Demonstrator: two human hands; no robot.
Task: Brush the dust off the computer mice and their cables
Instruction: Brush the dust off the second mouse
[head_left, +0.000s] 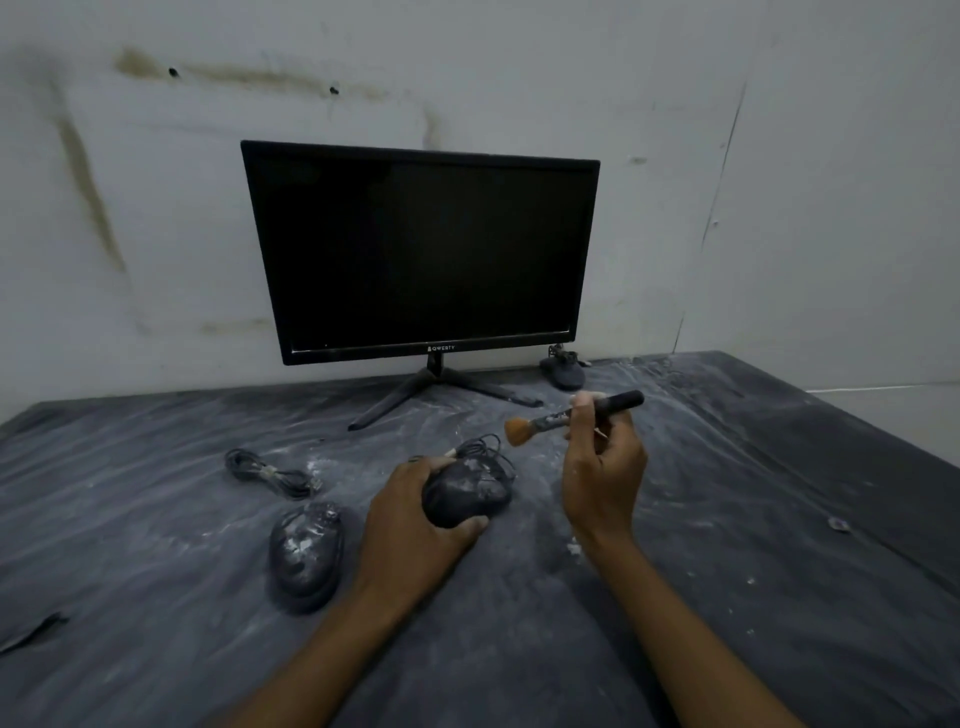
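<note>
Left hand (415, 512) clamps dusty mouse (466, 491); right hand (602, 467) pinches brush (566, 415), raised. Second mouse (306, 551) dusty; far mouse (563, 371) possibly done.

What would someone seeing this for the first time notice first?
Probably the big dark monitor standing against the stained wall, centre back. Then the two hands in front of it: the left hand grips a dusty black mouse, while the right hand holds a brush just above it. A second dust-streaked mouse lies to the left on the powdery dark table.
</note>
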